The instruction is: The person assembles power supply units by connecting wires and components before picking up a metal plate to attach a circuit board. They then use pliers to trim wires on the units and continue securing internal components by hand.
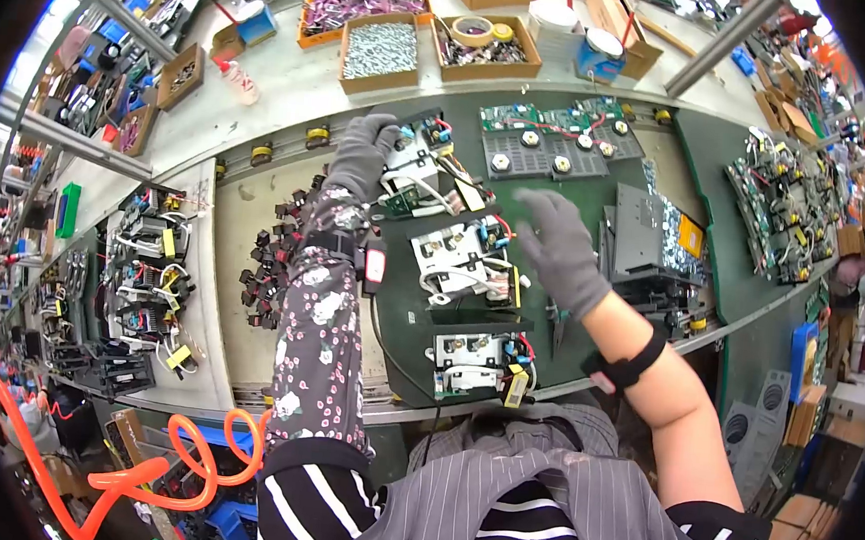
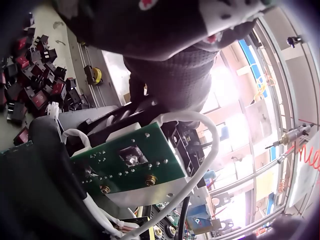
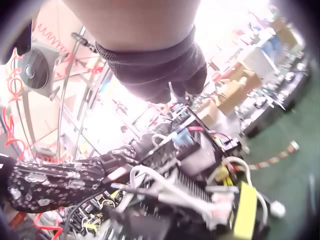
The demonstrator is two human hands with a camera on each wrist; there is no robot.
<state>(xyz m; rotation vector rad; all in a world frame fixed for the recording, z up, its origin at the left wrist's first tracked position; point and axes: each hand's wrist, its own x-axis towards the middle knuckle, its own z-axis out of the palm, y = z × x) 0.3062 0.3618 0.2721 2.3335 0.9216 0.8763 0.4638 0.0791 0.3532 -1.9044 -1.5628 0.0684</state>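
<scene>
In the head view the gloved left hand [image 1: 363, 150] grips the upper left edge of the rearmost circuit assembly [image 1: 421, 172], its fingers bent over that edge. From the left wrist camera, the glove [image 2: 172, 80] is behind a tilted green board [image 2: 131, 159] with white cables. The gloved right hand [image 1: 559, 249] is off the mat to the right of the assemblies, fingers loosely extended, holding nothing. Two more assemblies, a middle one [image 1: 463, 262] and a front one [image 1: 471, 365], lie nearer the body. The right wrist view shows the right glove [image 3: 160, 72] above an assembly [image 3: 195, 165].
Black and red switches [image 1: 271, 259] lie left of the green mat [image 1: 578, 192]. Grey panels with green boards [image 1: 552, 143] are at the back, a stack of dark panels [image 1: 646, 235] at the right. Part boxes [image 1: 379, 54] stand behind; more assemblies [image 1: 152, 270] sit far left.
</scene>
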